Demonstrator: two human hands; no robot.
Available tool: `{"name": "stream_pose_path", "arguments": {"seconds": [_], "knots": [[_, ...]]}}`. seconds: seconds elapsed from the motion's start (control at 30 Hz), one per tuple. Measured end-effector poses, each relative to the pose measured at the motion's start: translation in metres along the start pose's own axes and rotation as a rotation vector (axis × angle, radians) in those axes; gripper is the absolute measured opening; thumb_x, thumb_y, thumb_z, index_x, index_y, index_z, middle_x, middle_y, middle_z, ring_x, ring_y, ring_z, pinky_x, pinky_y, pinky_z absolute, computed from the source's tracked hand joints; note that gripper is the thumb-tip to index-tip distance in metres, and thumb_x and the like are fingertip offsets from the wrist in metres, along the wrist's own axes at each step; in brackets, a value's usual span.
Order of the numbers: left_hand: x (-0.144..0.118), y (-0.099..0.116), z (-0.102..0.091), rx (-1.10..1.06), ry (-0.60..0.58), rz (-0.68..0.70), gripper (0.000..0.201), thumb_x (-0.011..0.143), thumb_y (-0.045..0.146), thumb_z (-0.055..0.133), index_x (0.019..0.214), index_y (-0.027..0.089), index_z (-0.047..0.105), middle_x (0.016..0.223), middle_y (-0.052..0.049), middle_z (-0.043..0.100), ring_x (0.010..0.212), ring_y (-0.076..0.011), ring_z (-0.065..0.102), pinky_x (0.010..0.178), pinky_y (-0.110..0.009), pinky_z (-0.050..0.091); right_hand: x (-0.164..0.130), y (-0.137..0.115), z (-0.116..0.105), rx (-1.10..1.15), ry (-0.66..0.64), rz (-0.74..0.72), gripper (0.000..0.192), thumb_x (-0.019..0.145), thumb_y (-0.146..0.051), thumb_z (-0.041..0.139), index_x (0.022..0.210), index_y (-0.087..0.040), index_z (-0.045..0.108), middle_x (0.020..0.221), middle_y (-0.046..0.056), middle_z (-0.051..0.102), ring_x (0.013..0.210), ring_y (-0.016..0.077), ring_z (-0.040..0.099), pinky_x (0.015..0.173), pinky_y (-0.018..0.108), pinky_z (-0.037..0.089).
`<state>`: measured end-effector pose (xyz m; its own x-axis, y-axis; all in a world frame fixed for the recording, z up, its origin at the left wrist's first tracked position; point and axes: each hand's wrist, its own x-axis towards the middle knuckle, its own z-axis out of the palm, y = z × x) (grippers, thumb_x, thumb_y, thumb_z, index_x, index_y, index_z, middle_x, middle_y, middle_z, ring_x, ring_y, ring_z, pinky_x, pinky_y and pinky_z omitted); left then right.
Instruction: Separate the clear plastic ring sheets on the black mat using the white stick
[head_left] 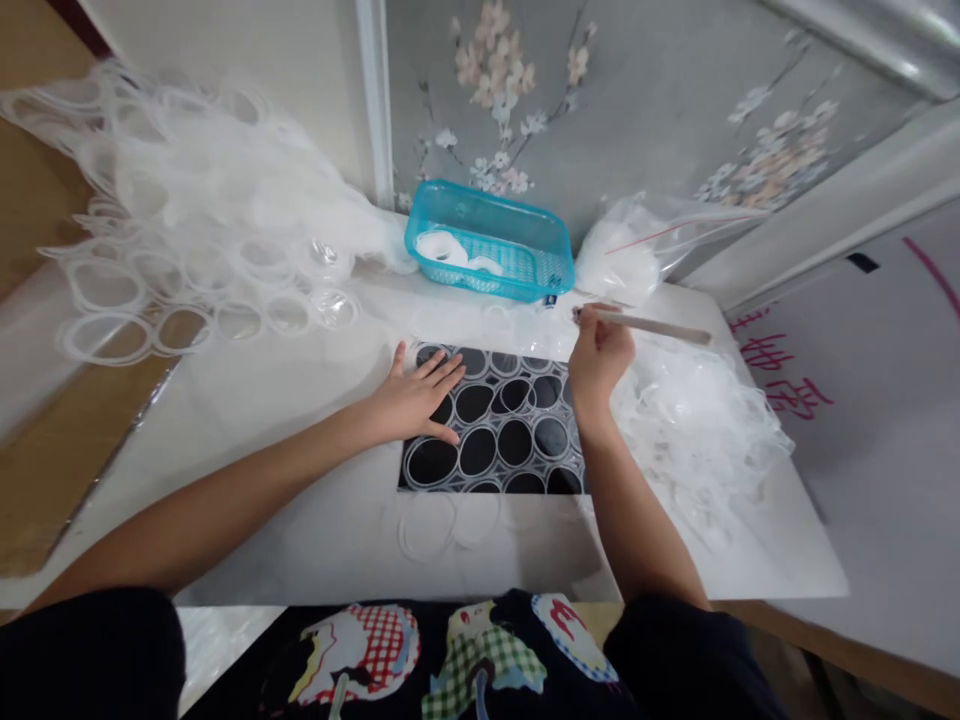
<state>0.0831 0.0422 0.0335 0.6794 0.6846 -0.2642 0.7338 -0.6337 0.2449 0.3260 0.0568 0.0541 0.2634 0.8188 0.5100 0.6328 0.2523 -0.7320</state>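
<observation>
My left hand (415,396) lies flat, fingers spread, on a clear plastic sheet of punched rings (501,440) that covers a black mat (420,470) on the white table (315,540). My right hand (598,353) is closed around a thin metal blade-like tool (660,327) at the sheet's far right corner, the tool pointing right. A loose strip of clear rings (442,520) hangs over the mat's near edge.
A teal basket (540,262) with a few white round pieces stands behind the mat. Large clear ring sheets (187,240) pile at the left. Crumpled plastic offcuts (697,420) lie to the right, a plastic bag (637,255) behind them.
</observation>
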Motion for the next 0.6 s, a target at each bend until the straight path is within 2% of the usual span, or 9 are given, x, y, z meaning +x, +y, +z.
{"name": "stream_pose_path", "arguments": {"seconds": [0.07, 0.13, 0.2, 0.27, 0.4, 0.6], "knots": [[-0.007, -0.004, 0.002, -0.016, 0.049, -0.033, 0.102, 0.078, 0.076, 0.048, 0.152, 0.018, 0.009, 0.157, -0.016, 0.009, 0.144, -0.0387, 0.011, 0.103, -0.071, -0.014, -0.005, -0.007, 0.007, 0.078, -0.088, -0.034, 0.027, 0.097, -0.030, 0.039, 0.094, -0.016, 0.062, 0.095, 0.010, 0.069, 0.088, 0.0192, 0.065, 0.081, 0.036, 0.051], [-0.015, -0.007, 0.005, -0.025, 0.101, -0.069, 0.101, 0.078, 0.078, 0.044, 0.152, 0.018, 0.012, 0.157, -0.015, 0.013, 0.144, -0.0377, 0.012, 0.102, -0.071, -0.017, -0.027, -0.018, 0.019, 0.201, -0.340, -0.110, 0.019, 0.093, -0.029, 0.051, 0.087, -0.020, 0.066, 0.092, 0.005, 0.072, 0.089, 0.0172, 0.067, 0.083, 0.033, 0.052], [-0.023, -0.008, 0.008, -0.017, 0.135, -0.082, 0.099, 0.078, 0.079, 0.043, 0.151, 0.019, 0.016, 0.156, -0.014, 0.017, 0.144, -0.0374, 0.012, 0.100, -0.070, -0.020, -0.051, -0.026, 0.030, 0.360, -0.641, -0.175, 0.015, 0.092, -0.027, 0.055, 0.089, -0.022, 0.068, 0.093, 0.003, 0.073, 0.099, 0.0177, 0.065, 0.091, 0.035, 0.051], [-0.029, -0.008, 0.010, -0.010, 0.147, -0.093, 0.097, 0.078, 0.078, 0.044, 0.151, 0.020, 0.019, 0.156, -0.013, 0.020, 0.144, -0.0376, 0.013, 0.100, -0.070, -0.021, -0.066, -0.031, 0.038, 0.452, -0.843, -0.209, 0.015, 0.092, -0.028, 0.055, 0.091, -0.023, 0.069, 0.094, 0.003, 0.073, 0.106, 0.0194, 0.063, 0.095, 0.038, 0.049], [-0.035, -0.004, 0.012, -0.039, 0.114, -0.151, 0.092, 0.080, 0.075, 0.044, 0.151, 0.022, 0.020, 0.156, -0.011, 0.021, 0.143, -0.0390, 0.014, 0.101, -0.073, -0.015, -0.069, -0.028, 0.044, 0.440, -0.948, -0.258, 0.017, 0.092, -0.029, 0.055, 0.090, -0.022, 0.070, 0.090, 0.005, 0.072, 0.105, 0.0217, 0.063, 0.094, 0.042, 0.049], [-0.034, -0.004, 0.012, -0.063, 0.068, -0.179, 0.095, 0.077, 0.078, 0.046, 0.151, 0.026, 0.016, 0.157, -0.009, 0.015, 0.144, -0.0399, 0.008, 0.102, -0.072, -0.015, -0.066, -0.024, 0.043, 0.418, -0.926, -0.305, 0.015, 0.092, -0.027, 0.056, 0.091, -0.021, 0.070, 0.093, 0.005, 0.072, 0.105, 0.0216, 0.063, 0.093, 0.040, 0.049]]}}
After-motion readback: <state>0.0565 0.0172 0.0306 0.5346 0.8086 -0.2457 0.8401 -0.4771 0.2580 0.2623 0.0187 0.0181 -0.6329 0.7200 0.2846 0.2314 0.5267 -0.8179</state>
